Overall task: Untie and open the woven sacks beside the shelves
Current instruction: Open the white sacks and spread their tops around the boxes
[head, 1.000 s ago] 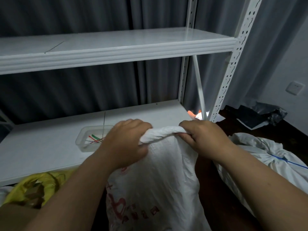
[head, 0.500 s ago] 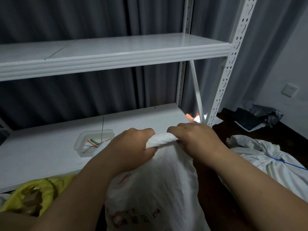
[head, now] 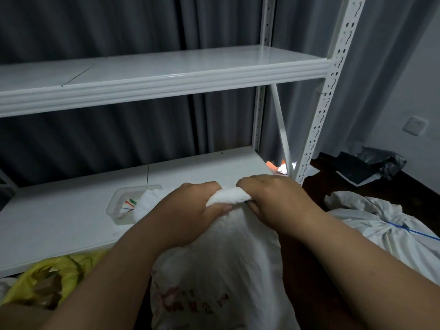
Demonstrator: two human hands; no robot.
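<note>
A white woven sack (head: 221, 265) with red print stands upright in front of me, its top rolled into a thick twisted band. My left hand (head: 188, 213) grips the left part of that band, thumb under it. My right hand (head: 273, 201) grips the right part, fingers curled over the roll. The two hands are almost touching. A second white woven sack (head: 390, 225) lies on the floor to the right, its neck tied with a blue cord (head: 414, 232).
A white metal shelf unit (head: 166, 77) stands just behind the sack; its lower board carries a clear plastic tray (head: 119, 206) with coloured ties. A yellow bag (head: 47, 279) sits at lower left. Black bags (head: 364, 165) lie by the wall at right.
My hands have drawn closer together along the rolled top of the sack, and a flap of the sack now sticks out left of my left hand. The view has tilted upward.
</note>
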